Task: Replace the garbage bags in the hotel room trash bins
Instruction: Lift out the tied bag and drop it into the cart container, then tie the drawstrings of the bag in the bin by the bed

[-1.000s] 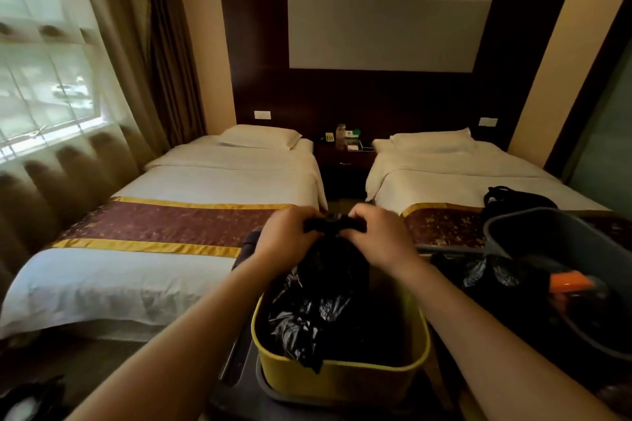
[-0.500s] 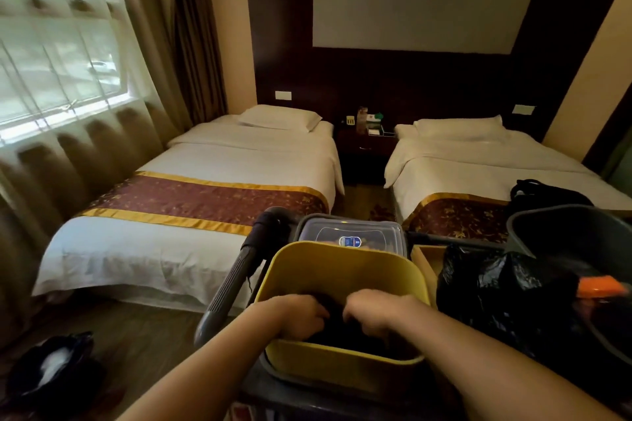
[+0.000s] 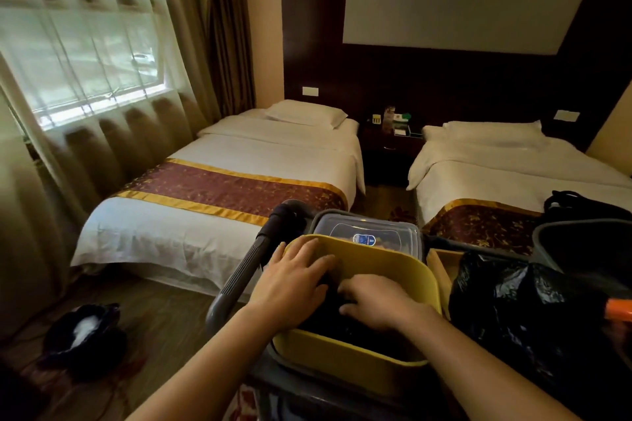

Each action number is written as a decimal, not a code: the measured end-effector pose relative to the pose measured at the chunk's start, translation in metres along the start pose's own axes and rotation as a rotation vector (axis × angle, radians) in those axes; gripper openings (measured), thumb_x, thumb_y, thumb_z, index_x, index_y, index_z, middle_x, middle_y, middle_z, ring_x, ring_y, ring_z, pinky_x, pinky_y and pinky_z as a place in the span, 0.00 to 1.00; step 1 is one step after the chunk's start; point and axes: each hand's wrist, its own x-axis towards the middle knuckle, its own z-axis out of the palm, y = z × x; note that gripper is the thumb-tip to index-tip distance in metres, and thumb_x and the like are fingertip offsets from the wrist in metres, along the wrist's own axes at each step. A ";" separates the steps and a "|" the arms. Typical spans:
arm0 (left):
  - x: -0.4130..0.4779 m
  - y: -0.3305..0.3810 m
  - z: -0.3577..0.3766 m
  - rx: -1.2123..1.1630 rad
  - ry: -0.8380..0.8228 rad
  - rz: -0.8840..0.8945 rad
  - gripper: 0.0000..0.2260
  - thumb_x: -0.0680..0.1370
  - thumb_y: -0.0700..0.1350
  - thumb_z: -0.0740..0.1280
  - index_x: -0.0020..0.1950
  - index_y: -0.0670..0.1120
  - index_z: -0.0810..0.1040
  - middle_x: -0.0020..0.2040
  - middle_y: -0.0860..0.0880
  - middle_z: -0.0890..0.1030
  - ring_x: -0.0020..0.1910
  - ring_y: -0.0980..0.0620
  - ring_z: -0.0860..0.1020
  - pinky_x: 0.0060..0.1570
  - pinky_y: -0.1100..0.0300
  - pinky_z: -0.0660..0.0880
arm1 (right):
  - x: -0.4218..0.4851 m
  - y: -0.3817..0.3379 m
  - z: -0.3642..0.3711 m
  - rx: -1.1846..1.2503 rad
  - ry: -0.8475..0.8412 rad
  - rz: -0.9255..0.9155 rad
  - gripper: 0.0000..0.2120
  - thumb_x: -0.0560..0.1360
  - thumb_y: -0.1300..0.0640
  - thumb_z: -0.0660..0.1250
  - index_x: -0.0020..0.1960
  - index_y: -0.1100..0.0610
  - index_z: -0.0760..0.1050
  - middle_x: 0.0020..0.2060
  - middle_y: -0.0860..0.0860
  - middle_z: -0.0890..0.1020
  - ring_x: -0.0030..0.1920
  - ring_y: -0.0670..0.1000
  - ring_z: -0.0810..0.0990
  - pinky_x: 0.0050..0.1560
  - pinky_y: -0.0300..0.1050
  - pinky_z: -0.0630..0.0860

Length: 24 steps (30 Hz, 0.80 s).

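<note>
Bin (image 3: pixel 376 357) | left grip (image 3: pixel 294 280) spread over black bag (image 3: pixel 325 321) | right grip (image 3: pixel 379 301) unclear | lid label (image 3: pixel 364 238) unreadable

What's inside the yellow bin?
The yellow bin holds a crumpled black garbage bag, with the left hand and right hand pressing on it. The bag and hands cover the bottom, so anything underneath is hidden.
</note>
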 end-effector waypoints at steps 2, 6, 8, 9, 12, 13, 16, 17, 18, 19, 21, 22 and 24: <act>-0.006 -0.001 -0.003 0.000 0.000 -0.080 0.26 0.80 0.60 0.58 0.77 0.61 0.56 0.81 0.51 0.54 0.81 0.45 0.46 0.77 0.38 0.49 | -0.002 -0.008 -0.006 0.025 0.110 -0.022 0.20 0.79 0.43 0.65 0.69 0.46 0.72 0.60 0.46 0.78 0.59 0.50 0.78 0.52 0.44 0.74; -0.019 -0.007 -0.009 0.033 0.005 -0.233 0.28 0.80 0.63 0.55 0.78 0.60 0.52 0.82 0.48 0.51 0.81 0.43 0.45 0.76 0.37 0.46 | -0.005 -0.019 -0.018 0.069 0.258 -0.047 0.23 0.78 0.42 0.65 0.71 0.45 0.70 0.63 0.46 0.78 0.62 0.49 0.76 0.57 0.45 0.75; -0.029 -0.012 -0.015 0.053 -0.001 -0.307 0.29 0.80 0.63 0.55 0.79 0.60 0.50 0.82 0.47 0.50 0.80 0.42 0.44 0.76 0.35 0.46 | -0.005 -0.024 -0.024 0.092 0.289 -0.072 0.24 0.78 0.42 0.65 0.72 0.45 0.69 0.64 0.47 0.77 0.63 0.49 0.75 0.60 0.46 0.75; -0.034 -0.014 -0.017 0.061 0.000 -0.344 0.29 0.80 0.63 0.54 0.79 0.60 0.49 0.82 0.47 0.49 0.80 0.42 0.43 0.76 0.35 0.47 | -0.004 -0.026 -0.027 0.096 0.302 -0.092 0.24 0.78 0.41 0.66 0.72 0.45 0.68 0.65 0.47 0.77 0.64 0.49 0.75 0.62 0.47 0.75; -0.054 -0.025 -0.023 0.068 0.012 -0.447 0.30 0.80 0.65 0.51 0.80 0.60 0.47 0.82 0.47 0.48 0.80 0.43 0.43 0.76 0.35 0.48 | 0.000 -0.039 -0.038 0.106 0.344 -0.149 0.25 0.77 0.40 0.66 0.72 0.45 0.69 0.68 0.47 0.76 0.66 0.50 0.74 0.65 0.49 0.74; -0.061 -0.029 -0.025 0.066 0.025 -0.473 0.30 0.80 0.66 0.51 0.80 0.61 0.47 0.82 0.47 0.49 0.80 0.43 0.44 0.76 0.35 0.48 | 0.002 -0.046 -0.041 0.108 0.352 -0.172 0.25 0.77 0.40 0.65 0.72 0.45 0.69 0.68 0.47 0.76 0.66 0.50 0.74 0.64 0.49 0.74; -0.084 -0.043 -0.031 0.053 0.044 -0.547 0.30 0.79 0.67 0.51 0.79 0.60 0.49 0.82 0.47 0.50 0.81 0.43 0.45 0.76 0.36 0.49 | 0.010 -0.074 -0.048 0.105 0.352 -0.233 0.24 0.77 0.39 0.65 0.71 0.44 0.69 0.64 0.46 0.77 0.62 0.50 0.76 0.61 0.49 0.75; -0.092 -0.050 -0.033 0.046 0.043 -0.572 0.30 0.79 0.67 0.52 0.79 0.60 0.50 0.82 0.47 0.50 0.81 0.44 0.45 0.76 0.36 0.49 | 0.014 -0.086 -0.049 0.101 0.350 -0.246 0.24 0.77 0.39 0.65 0.71 0.44 0.69 0.63 0.46 0.78 0.62 0.50 0.76 0.60 0.49 0.76; -0.100 -0.057 -0.035 0.040 0.045 -0.597 0.31 0.79 0.67 0.53 0.79 0.60 0.50 0.82 0.47 0.50 0.81 0.44 0.45 0.76 0.37 0.48 | 0.018 -0.098 -0.049 0.094 0.351 -0.259 0.25 0.77 0.40 0.65 0.71 0.44 0.69 0.63 0.46 0.78 0.61 0.50 0.76 0.59 0.48 0.76; -0.108 -0.065 -0.036 0.031 0.048 -0.620 0.31 0.79 0.67 0.53 0.79 0.59 0.50 0.82 0.48 0.50 0.81 0.44 0.45 0.76 0.37 0.48 | 0.023 -0.112 -0.049 0.085 0.352 -0.273 0.25 0.77 0.40 0.66 0.71 0.45 0.70 0.62 0.47 0.78 0.61 0.51 0.76 0.58 0.48 0.76; -0.125 -0.085 -0.039 0.018 0.065 -0.654 0.32 0.79 0.67 0.53 0.80 0.59 0.50 0.82 0.48 0.51 0.81 0.45 0.45 0.77 0.37 0.48 | 0.032 -0.140 -0.046 0.078 0.348 -0.303 0.24 0.77 0.41 0.67 0.71 0.47 0.71 0.63 0.48 0.78 0.61 0.51 0.77 0.59 0.48 0.76; -0.133 -0.096 -0.040 0.017 0.073 -0.666 0.32 0.79 0.66 0.54 0.80 0.59 0.50 0.82 0.48 0.51 0.81 0.45 0.45 0.76 0.37 0.49 | 0.037 -0.154 -0.044 0.080 0.342 -0.315 0.24 0.77 0.41 0.67 0.71 0.47 0.71 0.63 0.48 0.78 0.61 0.51 0.77 0.59 0.48 0.77; -0.151 -0.121 -0.040 0.022 0.070 -0.687 0.32 0.79 0.66 0.54 0.80 0.59 0.48 0.82 0.48 0.51 0.81 0.44 0.45 0.76 0.36 0.50 | 0.046 -0.183 -0.040 0.073 0.323 -0.329 0.24 0.77 0.40 0.66 0.71 0.46 0.71 0.64 0.48 0.78 0.62 0.51 0.77 0.60 0.50 0.77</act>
